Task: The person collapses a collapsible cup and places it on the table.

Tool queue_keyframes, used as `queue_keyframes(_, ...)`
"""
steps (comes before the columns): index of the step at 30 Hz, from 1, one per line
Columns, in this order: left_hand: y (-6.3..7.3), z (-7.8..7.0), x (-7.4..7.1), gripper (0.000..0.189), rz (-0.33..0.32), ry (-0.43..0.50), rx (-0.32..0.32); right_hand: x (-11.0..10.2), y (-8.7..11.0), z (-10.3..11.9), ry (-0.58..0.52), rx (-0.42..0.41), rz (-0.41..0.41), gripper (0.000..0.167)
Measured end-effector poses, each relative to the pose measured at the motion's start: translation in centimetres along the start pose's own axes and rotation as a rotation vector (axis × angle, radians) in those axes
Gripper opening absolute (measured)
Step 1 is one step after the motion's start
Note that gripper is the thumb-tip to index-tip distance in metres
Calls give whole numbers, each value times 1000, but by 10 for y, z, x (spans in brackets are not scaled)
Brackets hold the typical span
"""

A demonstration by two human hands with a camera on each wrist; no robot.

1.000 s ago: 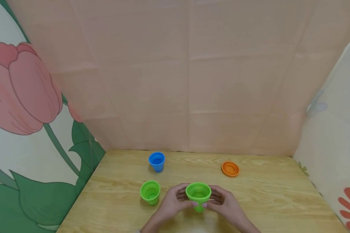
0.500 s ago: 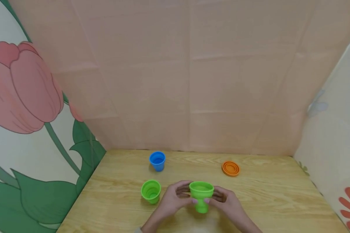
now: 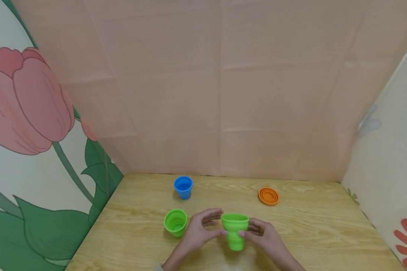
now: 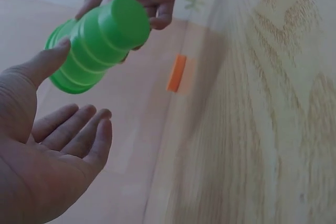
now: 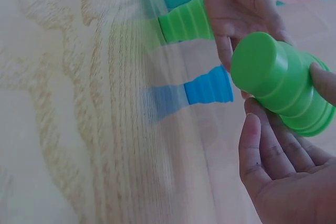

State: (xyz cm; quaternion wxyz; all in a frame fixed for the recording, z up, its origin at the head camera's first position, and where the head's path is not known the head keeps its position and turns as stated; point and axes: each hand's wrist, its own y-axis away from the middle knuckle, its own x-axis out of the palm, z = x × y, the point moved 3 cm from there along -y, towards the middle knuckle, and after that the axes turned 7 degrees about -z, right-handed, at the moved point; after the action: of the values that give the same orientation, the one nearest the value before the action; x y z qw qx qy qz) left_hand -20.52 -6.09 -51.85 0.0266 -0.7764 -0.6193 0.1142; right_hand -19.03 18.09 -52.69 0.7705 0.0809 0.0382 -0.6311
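Held green collapsible cup (image 3: 235, 234) stretched longer than a second ago, right grip (image 3: 265, 238) pinching it, left grip (image 3: 199, 230) spread alongside, wooden desk (image 3: 319, 233) below.

We can read no text, label, brand or number in any view. We make out no legible signs either.

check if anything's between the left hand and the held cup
Nothing visible stands between the left hand and the held cup. The right hand grips the opposite side; the other green cup stands left of both hands.
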Motion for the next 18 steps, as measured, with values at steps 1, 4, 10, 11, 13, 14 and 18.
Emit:
queue_keyframes(1,0,1,0,64,3,6,-1,1,0,1,-3,0,7,58)
queue_keyframes(4,-1,5,1,66,17,40,-5,2,1,2,2,18,13,59)
queue_keyframes(10,-3,9,6,61,39,104,-16,4,0,3,8,63,9,62)
queue_keyframes(11,-4,9,6,59,43,109,-21,4,-1,3,7,69,10,63)
queue_keyframes(13,-5,9,7,55,50,121,-30,4,-1,2,7,74,17,65)
queue_keyframes(14,-5,10,7,53,53,128,-37,3,-2,2,5,76,23,66)
queue_keyframes(18,-6,9,8,50,59,180,-48,1,-2,2,-2,65,70,67)
